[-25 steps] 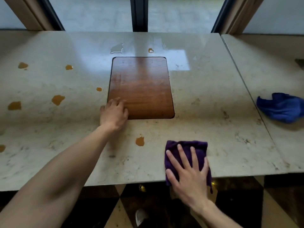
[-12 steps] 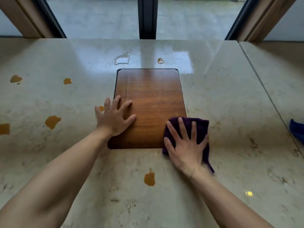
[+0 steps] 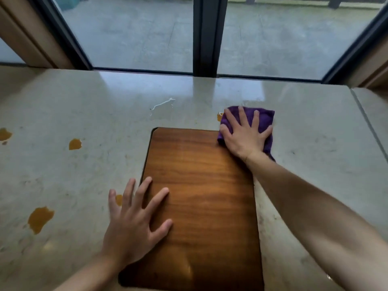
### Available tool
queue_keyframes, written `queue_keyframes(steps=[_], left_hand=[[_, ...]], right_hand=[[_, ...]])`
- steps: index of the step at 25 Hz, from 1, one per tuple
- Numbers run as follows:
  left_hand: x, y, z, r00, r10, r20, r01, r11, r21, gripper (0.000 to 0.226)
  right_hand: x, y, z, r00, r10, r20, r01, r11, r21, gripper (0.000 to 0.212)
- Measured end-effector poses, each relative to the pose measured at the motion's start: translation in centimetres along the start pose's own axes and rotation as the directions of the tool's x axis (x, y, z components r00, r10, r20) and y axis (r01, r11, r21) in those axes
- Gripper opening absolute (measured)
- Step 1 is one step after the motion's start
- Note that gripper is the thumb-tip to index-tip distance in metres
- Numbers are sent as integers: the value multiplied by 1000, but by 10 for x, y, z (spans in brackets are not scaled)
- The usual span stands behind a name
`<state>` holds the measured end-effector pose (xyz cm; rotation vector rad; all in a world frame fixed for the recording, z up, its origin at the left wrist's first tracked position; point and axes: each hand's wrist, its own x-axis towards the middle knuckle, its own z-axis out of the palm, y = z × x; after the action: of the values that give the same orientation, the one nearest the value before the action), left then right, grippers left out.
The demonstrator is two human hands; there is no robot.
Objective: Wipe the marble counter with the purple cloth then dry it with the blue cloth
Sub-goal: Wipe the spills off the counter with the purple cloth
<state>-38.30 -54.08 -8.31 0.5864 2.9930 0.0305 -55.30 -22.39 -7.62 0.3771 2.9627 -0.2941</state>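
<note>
While your right hand (image 3: 244, 135) presses flat, fingers spread and straight, on the crumpled purple cloth (image 3: 263, 119), the cloth lies on the pale marble table (image 3: 315, 133) at the far right corner of the dark brown wooden inset panel (image 3: 201, 206), its near left edge overlapping that corner. Nothing is gripped; the palm simply bears down on the fabric. Your left hand (image 3: 134, 223) rests open too, fingers splayed, across the near left edge of the panel, holding nothing and bracing you.

What the coming stroke turns on is this: a small orange spill (image 3: 219, 117) sits touching the cloth's far left edge, just beside your fingertips (image 3: 226, 111), so a short push leftward should take it. Farther left on the far part of the table lies a thin streak of clear liquid (image 3: 162, 105), in the same line of travel. The other orange blots, one (image 3: 75, 144) left of the panel, a larger one (image 3: 39, 219) nearer you and one (image 3: 4, 134) at the left edge, lie well apart from the cloth and closer to your left hand, as does a small spot (image 3: 119, 200) between its fingers. I judge the wiping far from done, with most stains untouched. No blue cloth is in view.
</note>
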Motion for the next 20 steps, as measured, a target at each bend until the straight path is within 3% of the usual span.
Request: queue_keyframes(steps=[5,10,14,20], left_hand=[[1,-3,7,1000,-8,-18,8,1000,7,76],[0,-2,5,999,-11,-47,11,1000,1,76],[0,-2,3,1000,-21,-23,21,1000,-2,75],[0,0,-2,999,-47,-14,48,999,17,74]], right_hand=[[116,-29,-19,1000,-15,10,15,1000,18,59],[149,-55,-19,994,-95,50,96,995,-11,56],[112,-55,-20,966,-243,83,246,969,-24,55],[-36,-50,7,940,-336,64,339,939,-54,52]])
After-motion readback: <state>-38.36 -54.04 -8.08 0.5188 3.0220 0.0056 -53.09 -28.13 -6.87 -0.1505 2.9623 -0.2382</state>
